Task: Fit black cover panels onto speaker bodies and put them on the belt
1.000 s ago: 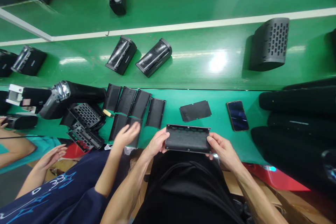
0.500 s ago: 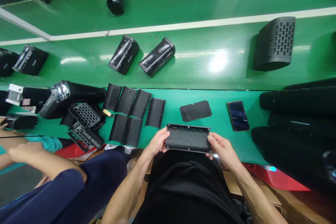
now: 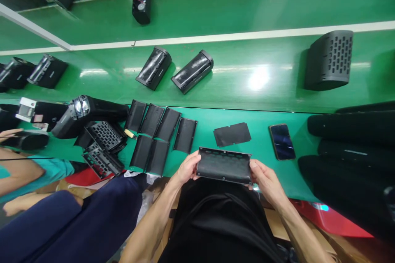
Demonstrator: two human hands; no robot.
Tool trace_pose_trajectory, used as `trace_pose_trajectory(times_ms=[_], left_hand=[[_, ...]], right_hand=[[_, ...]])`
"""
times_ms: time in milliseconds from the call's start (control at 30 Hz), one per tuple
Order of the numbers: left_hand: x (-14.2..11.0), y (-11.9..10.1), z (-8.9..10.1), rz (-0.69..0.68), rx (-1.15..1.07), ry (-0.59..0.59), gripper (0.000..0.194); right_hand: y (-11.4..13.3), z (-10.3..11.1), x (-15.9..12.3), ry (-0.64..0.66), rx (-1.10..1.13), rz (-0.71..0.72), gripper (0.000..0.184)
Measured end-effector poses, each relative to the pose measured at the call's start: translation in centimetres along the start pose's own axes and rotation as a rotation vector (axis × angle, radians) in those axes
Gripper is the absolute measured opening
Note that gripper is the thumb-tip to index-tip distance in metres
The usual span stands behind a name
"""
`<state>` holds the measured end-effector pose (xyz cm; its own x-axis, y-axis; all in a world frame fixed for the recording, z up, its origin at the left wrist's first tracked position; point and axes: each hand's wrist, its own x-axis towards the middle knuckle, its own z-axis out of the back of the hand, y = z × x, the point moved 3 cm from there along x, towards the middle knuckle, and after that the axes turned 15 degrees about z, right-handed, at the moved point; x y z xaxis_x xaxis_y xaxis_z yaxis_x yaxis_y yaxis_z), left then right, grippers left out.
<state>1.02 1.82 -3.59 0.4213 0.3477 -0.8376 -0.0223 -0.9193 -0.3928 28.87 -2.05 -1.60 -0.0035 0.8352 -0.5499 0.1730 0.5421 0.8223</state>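
Green belt [image 3: 234,78] fills most of the view, and its load has drifted a little to the right over the last second: the big vented housing [image 3: 329,60] sits nearer the right edge, and the two speakers [image 3: 174,68] lying side by side have slid the same way. Black foam rolls [image 3: 352,148] are stacked at the right end of the teal bench [image 3: 262,121], unmoved. On the left, a neighbour in navy [image 3: 70,222] has pulled back: the hand that a second ago reached over the row of small panels [image 3: 160,131] is gone from it, and only a knee and a forearm show at the lower left. Those panels, seven or so in two rows, lie just as they did, beside the pile of grilles [image 3: 103,148].

Nearer the wearer, the phone [image 3: 282,141] and the thin sheet [image 3: 232,134] have stayed put on the bench. The tray-like panel [image 3: 224,165] has not left its place at the bench's near edge, just short of the sheet, held level with its hollow side up. The left hand [image 3: 185,169] pinches its left end, fingers curled under and thumb on the rim; the right hand [image 3: 268,177] grips the right end likewise. Neither grip has altered, so the wearer's own handling looks paused while the surroundings shift.
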Motion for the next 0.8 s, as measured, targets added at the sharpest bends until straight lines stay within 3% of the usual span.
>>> trace_pose_trajectory(times_ms=[167, 400, 800], left_hand=[[-0.51, -0.23, 0.27, -0.05, 0.05, -0.02, 0.066], [-0.8, -0.38, 0.45, -0.066, 0.082, -0.019, 0.065], [-0.5, -0.61, 0.67, -0.065, 0.095, -0.013, 0.064]], right_hand=[[1.12, 0.48, -0.03, 0.014, -0.179, 0.164, 0.05], [0.56, 0.06, -0.05, 0.029, -0.072, 0.083, 0.051], [0.78, -0.19, -0.18, 0.026, -0.107, 0.085, 0.049]])
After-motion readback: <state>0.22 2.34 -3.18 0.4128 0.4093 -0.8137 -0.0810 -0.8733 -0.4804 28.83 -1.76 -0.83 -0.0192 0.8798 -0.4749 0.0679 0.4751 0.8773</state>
